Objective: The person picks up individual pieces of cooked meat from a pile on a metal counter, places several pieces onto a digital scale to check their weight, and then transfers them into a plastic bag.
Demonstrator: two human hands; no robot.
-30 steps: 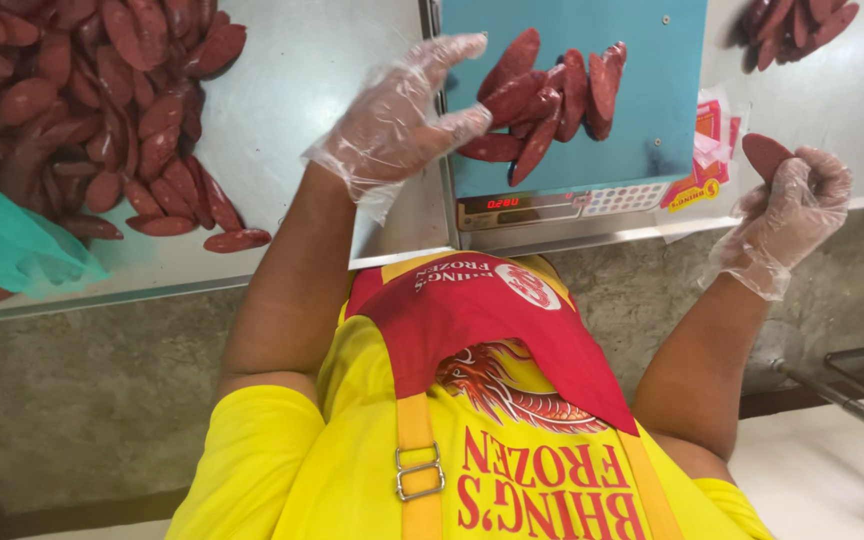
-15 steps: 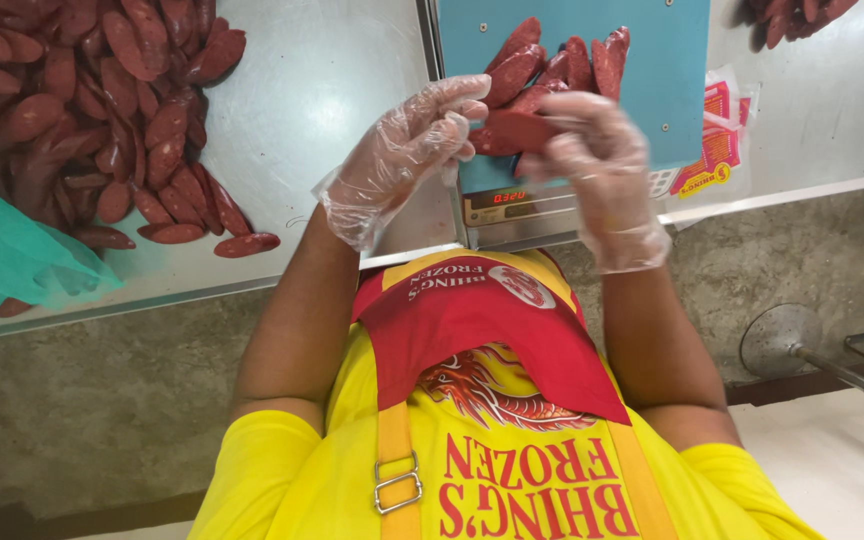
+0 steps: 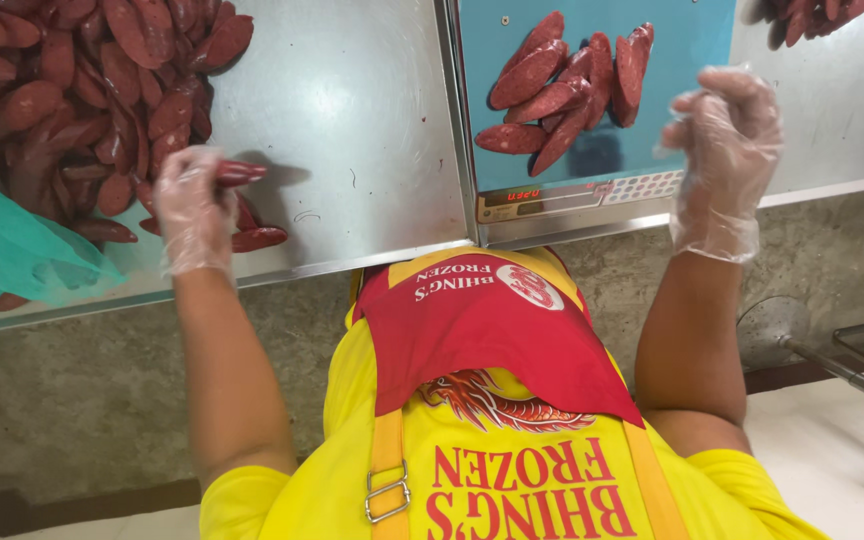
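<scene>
My left hand [image 3: 192,205], in a clear plastic glove, is closed around a dark red sausage [image 3: 239,172] at the right edge of a big sausage pile [image 3: 62,90] on the steel table [image 3: 352,120]. My right hand [image 3: 727,150], also gloved, hovers with fingers apart and nothing in it, just right of the weighing scale. The scale's blue platform [image 3: 682,120] carries several sausages [image 3: 562,90] in a loose heap. Its red digit display [image 3: 524,195] faces me.
A teal mesh cloth [image 3: 12,250] lies over the table's near left edge. More sausages [image 3: 812,15] lie at the far right. My yellow shirt and red apron [image 3: 482,340] fill the lower view, with a concrete ledge below the table.
My right hand has left its sausage on the scale and drawn back to the right, empty. My left hand has swung left from the scale to the pile and taken hold of a sausage.
</scene>
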